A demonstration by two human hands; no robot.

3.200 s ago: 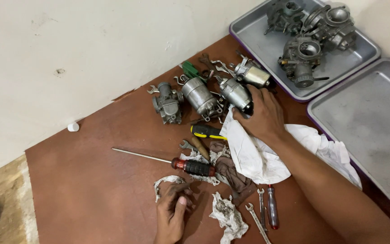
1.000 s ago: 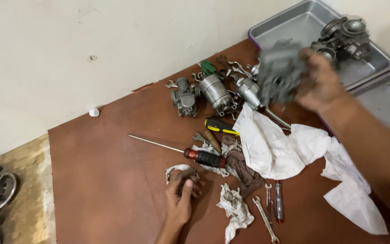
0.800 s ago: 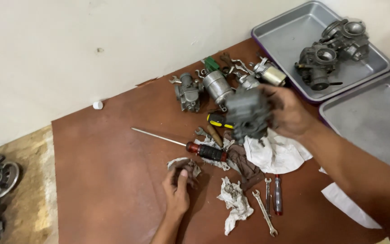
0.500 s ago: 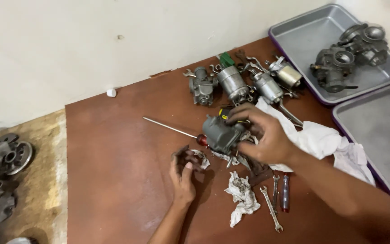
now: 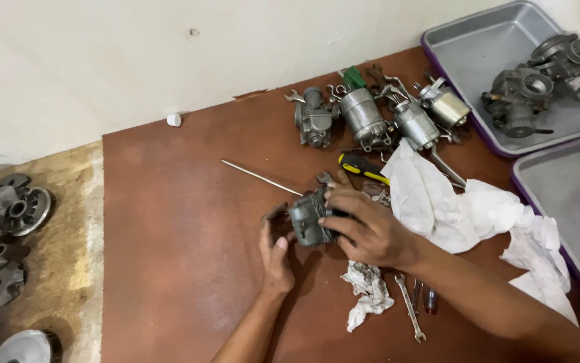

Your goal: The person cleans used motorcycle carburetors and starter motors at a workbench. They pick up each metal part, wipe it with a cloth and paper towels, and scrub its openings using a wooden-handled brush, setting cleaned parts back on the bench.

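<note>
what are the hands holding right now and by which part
The right hand grips a grey metal carburetor from above, across its top and right side. The left hand touches its left side.

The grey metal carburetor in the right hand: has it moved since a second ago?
Yes. The grey metal carburetor came down from near the steel tray to the brown mat, between the right hand and left hand.

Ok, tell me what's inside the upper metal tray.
The upper metal tray holds two grey carburettors bunched at its right side; the rest of its floor shows bare. Whatever lies beneath them is covered, and the tray's right edge runs out of view.
</note>
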